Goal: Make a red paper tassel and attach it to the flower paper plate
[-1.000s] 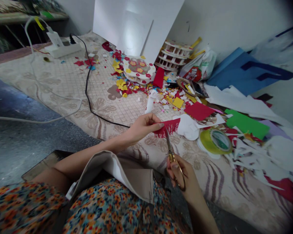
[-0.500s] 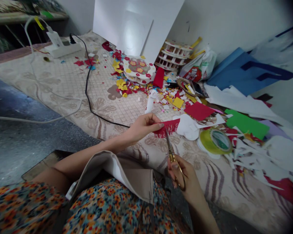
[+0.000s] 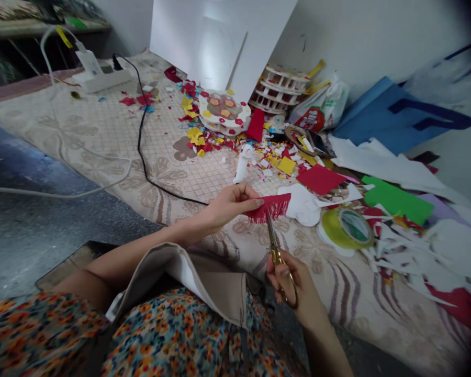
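My left hand (image 3: 235, 203) pinches a strip of red paper (image 3: 277, 201) between thumb and fingers. Its lower edge is cut into a fine fringe, and the upper edge is whole. My right hand (image 3: 292, 280) grips gold-handled scissors (image 3: 273, 248) with its fingers in the loops. The blade tips point up and meet the fringe near the middle of the strip. Just beyond my left hand stands a white glue gun (image 3: 242, 162), a black cord running toward it. White cut-out paper (image 3: 300, 204) lies right behind the strip's free end.
To the right are a roll of yellow tape (image 3: 347, 228), green sheet (image 3: 396, 199), red sheet (image 3: 321, 179) and white scraps (image 3: 408, 251). Farther back stand a decorated white piece (image 3: 223, 112), a tiered white rack (image 3: 278, 89) and a blue bag (image 3: 400, 112). A power strip (image 3: 102, 79) sits far left.
The scissors and my right hand have shifted very slightly left and down. The strip's free end hangs a touch lower; my left hand keeps its hold.
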